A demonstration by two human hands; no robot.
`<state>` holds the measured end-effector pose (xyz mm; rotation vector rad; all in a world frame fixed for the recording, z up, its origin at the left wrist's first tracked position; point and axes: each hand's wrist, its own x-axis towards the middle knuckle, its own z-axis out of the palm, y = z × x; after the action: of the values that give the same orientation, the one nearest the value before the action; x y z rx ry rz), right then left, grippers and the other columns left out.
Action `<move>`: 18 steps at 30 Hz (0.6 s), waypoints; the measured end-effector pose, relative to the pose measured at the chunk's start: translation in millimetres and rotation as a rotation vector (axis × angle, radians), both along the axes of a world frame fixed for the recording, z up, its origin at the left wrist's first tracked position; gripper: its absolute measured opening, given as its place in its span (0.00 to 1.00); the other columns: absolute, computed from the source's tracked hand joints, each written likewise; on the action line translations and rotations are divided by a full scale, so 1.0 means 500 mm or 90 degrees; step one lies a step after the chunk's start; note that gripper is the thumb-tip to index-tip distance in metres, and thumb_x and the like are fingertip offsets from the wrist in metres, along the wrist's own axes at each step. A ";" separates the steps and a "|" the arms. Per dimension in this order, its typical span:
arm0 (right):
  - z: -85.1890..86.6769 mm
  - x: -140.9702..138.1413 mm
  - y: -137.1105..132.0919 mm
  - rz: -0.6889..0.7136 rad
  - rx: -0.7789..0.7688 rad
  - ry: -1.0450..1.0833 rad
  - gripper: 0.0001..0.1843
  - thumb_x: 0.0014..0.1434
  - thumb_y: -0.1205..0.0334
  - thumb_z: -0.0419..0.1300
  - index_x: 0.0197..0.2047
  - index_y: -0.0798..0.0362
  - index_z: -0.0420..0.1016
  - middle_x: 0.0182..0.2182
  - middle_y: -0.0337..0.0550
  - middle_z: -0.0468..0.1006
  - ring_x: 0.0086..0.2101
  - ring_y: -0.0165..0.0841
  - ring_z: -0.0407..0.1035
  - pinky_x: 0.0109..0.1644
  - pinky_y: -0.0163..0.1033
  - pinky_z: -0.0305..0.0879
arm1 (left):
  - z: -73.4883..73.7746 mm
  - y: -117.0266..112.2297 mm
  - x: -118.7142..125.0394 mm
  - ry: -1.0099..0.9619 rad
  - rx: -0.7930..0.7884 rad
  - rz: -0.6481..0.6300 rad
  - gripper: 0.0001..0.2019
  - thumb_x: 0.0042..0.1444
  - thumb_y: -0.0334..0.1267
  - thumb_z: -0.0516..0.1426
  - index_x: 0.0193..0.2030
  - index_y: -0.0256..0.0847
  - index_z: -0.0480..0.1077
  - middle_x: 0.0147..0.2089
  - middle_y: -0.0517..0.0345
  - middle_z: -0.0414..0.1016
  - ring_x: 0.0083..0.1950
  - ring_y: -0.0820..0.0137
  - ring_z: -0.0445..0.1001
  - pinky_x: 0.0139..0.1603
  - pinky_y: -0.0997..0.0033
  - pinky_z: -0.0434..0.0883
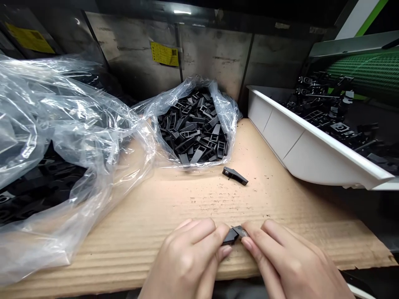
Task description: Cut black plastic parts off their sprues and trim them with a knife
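Note:
Near the front edge of the cardboard, my left hand is closed, pinching a small black plastic part between thumb and fingers. My right hand is closed too, gripping a thin, flat grey blade whose tip meets the right end of the part. Most of the blade is hidden by the fingers. A single black plastic piece, elongated with an opening at one end, lies beyond my hands. Dark crumbs are scattered between it and my fingers.
An open clear plastic bag full of black plastic parts stands at the back. Another clear bag with dark parts spreads over the left. At right, a white tray holds black pieces. Cardboard covers the worktop.

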<state>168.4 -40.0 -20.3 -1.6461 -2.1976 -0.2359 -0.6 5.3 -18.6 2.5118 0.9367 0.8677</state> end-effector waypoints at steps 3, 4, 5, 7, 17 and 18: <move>0.004 0.002 0.003 0.023 -0.016 0.000 0.10 0.58 0.60 0.45 0.37 0.47 0.67 0.22 0.34 0.68 0.22 0.27 0.68 0.20 0.30 0.61 | 0.002 -0.001 -0.001 -0.001 -0.010 0.001 0.09 0.54 0.26 0.49 0.37 0.38 0.68 0.27 0.59 0.69 0.28 0.69 0.70 0.28 0.72 0.65; 0.004 0.005 0.005 0.019 -0.016 -0.008 0.10 0.59 0.60 0.45 0.38 0.47 0.67 0.23 0.34 0.68 0.22 0.27 0.68 0.20 0.30 0.61 | 0.002 -0.002 -0.003 0.004 -0.023 0.000 0.10 0.54 0.26 0.49 0.38 0.38 0.68 0.27 0.59 0.69 0.28 0.69 0.69 0.28 0.72 0.65; 0.004 0.011 0.007 0.009 -0.012 -0.018 0.11 0.59 0.60 0.45 0.39 0.46 0.67 0.23 0.34 0.69 0.23 0.27 0.68 0.20 0.30 0.61 | 0.002 -0.002 -0.004 0.007 -0.035 -0.003 0.10 0.54 0.26 0.49 0.38 0.38 0.68 0.27 0.59 0.69 0.28 0.69 0.69 0.28 0.72 0.65; 0.002 0.029 0.013 -0.031 -0.004 -0.038 0.11 0.58 0.59 0.46 0.40 0.46 0.68 0.22 0.35 0.69 0.22 0.29 0.69 0.19 0.31 0.59 | 0.001 -0.003 -0.006 0.012 -0.047 -0.006 0.10 0.54 0.26 0.48 0.38 0.38 0.69 0.27 0.58 0.69 0.28 0.68 0.69 0.28 0.71 0.64; 0.002 0.055 -0.004 0.051 0.040 -0.055 0.18 0.60 0.57 0.44 0.50 0.54 0.65 0.30 0.42 0.75 0.31 0.30 0.72 0.28 0.30 0.69 | 0.007 -0.007 -0.004 0.051 -0.099 0.011 0.09 0.55 0.28 0.48 0.33 0.40 0.68 0.27 0.59 0.69 0.30 0.67 0.70 0.32 0.71 0.66; 0.003 0.045 -0.006 0.079 0.036 -0.047 0.19 0.60 0.56 0.43 0.50 0.54 0.64 0.28 0.41 0.75 0.28 0.29 0.72 0.26 0.28 0.68 | 0.007 -0.008 -0.004 0.056 -0.102 0.019 0.08 0.54 0.28 0.48 0.32 0.40 0.68 0.27 0.59 0.69 0.31 0.67 0.70 0.32 0.71 0.66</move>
<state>191.0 -42.8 -18.6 -1.4879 -2.3165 -0.3258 -2.4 1.4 -14.9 2.4210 1.0305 0.6676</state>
